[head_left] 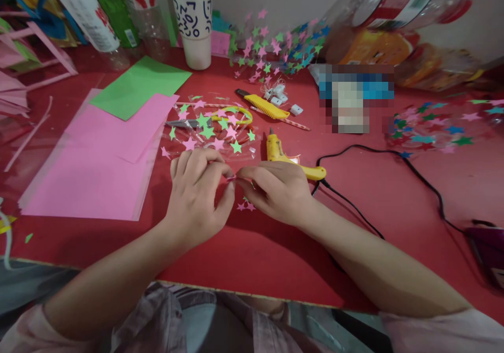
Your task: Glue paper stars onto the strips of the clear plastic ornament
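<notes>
Above the red table (220,248), my left hand (199,193) and my right hand (277,188) meet fingertip to fingertip. Between them is a small pink paper piece (231,178), pinched from both sides; most of it is covered by the fingers, so its full shape is hidden. A few small pink stars (246,206) lie just under my right hand. Beyond my left hand spread pink and green paper stars (207,131) on clear plastic strips, partly covering yellow-handled scissors (242,113). A yellow glue gun (281,151) rests right behind my right hand.
Pink sheets (90,174) and a green sheet (142,88) lie at left. A yellow utility knife (263,105) is near the middle. Bottles and a white cup (197,22) stand along the back. A black cord (425,185) crosses the right side, near more stars (433,125).
</notes>
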Demonstrator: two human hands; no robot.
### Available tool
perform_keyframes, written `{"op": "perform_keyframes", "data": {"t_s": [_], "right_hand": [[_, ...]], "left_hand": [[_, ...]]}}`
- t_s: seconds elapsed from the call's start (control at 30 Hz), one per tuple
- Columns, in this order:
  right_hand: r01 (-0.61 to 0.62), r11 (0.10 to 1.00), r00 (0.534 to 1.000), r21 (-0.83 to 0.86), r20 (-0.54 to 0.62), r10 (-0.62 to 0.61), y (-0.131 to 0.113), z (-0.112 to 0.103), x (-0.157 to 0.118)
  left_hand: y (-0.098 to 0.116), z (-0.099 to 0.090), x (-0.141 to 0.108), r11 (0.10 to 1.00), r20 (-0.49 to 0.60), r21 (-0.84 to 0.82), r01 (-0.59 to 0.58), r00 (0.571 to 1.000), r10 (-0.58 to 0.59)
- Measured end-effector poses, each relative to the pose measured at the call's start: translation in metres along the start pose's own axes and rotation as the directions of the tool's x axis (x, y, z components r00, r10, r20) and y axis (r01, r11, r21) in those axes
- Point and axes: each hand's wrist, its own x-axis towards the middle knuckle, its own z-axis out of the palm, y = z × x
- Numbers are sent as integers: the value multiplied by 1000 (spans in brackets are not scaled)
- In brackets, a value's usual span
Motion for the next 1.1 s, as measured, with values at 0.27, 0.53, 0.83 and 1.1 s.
{"op": "perform_keyframes", "data": {"t_s": [0.27, 0.53, 0.83, 1.1], "right_hand": [[-8, 1000, 1000, -22, 13, 8, -1, 0, 0], [-28, 1000, 999, -12, 27, 28, -1, 1, 0], [-69, 998, 995, 13, 73, 68, -1, 2, -3], [-113, 988, 993, 100, 36, 110, -2, 3, -1]], "left_hand": [[1, 2, 1, 999, 1, 28, 27, 1000, -27], [1, 4, 0, 998, -7, 58, -1, 1000, 1], [2, 1, 1, 998, 17, 66, -10, 1000, 9], [2, 4, 0, 999, 1, 32, 24, 1000, -24]]}}
